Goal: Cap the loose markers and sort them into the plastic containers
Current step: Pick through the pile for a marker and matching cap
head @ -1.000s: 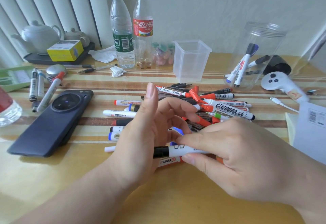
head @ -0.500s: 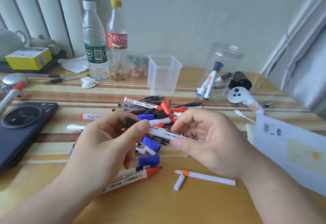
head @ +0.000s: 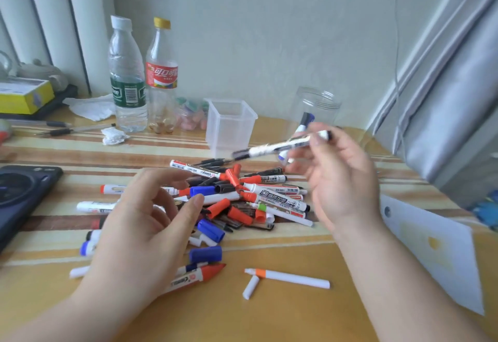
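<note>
可口可乐 btl (head: 161, 77), marker (head: 269, 149) in R hand (head: 342, 180)

Your one head view looks forward and down across the surface (head: 269, 320) toward the wall (head: 269, 31). It sits close: your left hand (head: 140, 228) and right hand (head: 342, 180) fill the foreground, with the marker pile (head: 242, 196) mid-frame.

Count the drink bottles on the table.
2. The water bottle with white cap and green label stands at the back left; the red-labelled bottle with yellow cap stands just right of it. No others show.
</note>
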Tool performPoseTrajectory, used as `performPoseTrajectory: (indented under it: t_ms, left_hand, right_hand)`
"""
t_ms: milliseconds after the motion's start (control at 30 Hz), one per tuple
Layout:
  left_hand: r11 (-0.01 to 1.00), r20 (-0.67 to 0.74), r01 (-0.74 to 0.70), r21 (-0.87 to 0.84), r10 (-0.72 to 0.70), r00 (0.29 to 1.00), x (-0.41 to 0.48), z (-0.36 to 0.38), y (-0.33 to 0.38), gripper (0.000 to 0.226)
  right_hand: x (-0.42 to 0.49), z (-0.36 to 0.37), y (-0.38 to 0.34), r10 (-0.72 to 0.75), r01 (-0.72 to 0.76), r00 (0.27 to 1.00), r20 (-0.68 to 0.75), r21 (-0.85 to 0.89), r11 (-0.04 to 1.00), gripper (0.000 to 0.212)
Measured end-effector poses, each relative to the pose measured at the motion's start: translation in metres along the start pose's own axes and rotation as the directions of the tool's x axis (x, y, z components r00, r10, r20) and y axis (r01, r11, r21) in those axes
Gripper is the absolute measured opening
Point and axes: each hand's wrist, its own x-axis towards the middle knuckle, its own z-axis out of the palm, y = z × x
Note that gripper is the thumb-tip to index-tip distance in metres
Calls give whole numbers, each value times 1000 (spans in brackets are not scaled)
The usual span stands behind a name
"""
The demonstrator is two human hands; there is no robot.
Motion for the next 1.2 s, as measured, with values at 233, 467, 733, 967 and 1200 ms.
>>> performPoseTrajectory:
  t_ms: [233,467,733,967,1200]
  left_hand:
    - [993,22,-45,109,43,999,-4,0,0,26]
    - [988,1,-70,136,71,997,-3,-1,-2,28]
    - [985,-37,-114,131,120,992,2,-5,0,22]
    - [984,-84,-91,152,105,991,6,-8,-1,23]
    - [981,-101,-47,187,67,993,8,-13,-4,15]
  right_hand:
    - [80,-22,-41,-383,281,887,-257,-358,891,14]
    - [138,-33,-25,-283,77,900,-331,-517,852,20]
    - [129,-32,-9,-218,-42,934,-282,-695,718,28]
    - [43,-9,-6,32,79,993,116,-825,560,15]
    - [-17,2,1,383,210,843,379,-886,414,9]
